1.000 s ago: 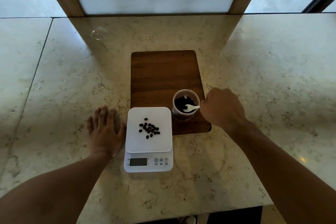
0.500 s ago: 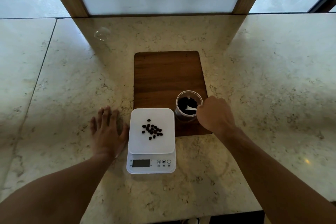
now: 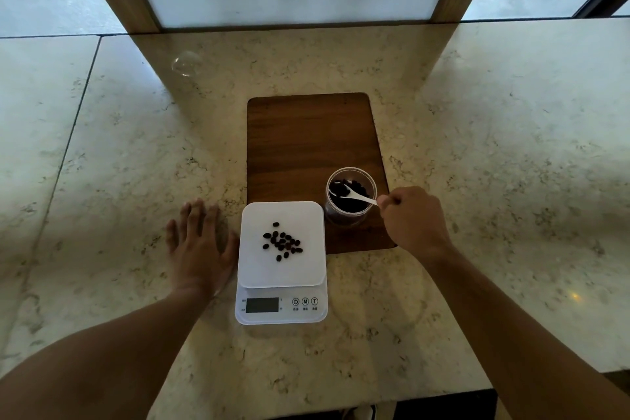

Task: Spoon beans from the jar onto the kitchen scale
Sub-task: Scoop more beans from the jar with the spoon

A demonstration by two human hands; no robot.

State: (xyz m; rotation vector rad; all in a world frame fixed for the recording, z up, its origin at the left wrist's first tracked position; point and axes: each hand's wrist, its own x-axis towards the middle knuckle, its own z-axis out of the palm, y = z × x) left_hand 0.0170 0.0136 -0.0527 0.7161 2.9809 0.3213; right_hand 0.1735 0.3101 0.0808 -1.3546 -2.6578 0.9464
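While left hand lies flat, right hand pinches spoon

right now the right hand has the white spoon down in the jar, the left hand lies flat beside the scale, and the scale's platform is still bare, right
Not quite: the platform is not bare. The head view shows a small pile of dark beans on the scale. The rest holds: the right hand has the white spoon in the jar, and the left hand lies flat beside the scale.

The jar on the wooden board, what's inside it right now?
The jar holds dark beans and the bowl of a white spoon, whose handle the right hand holds. How deep the beans go cannot be seen.
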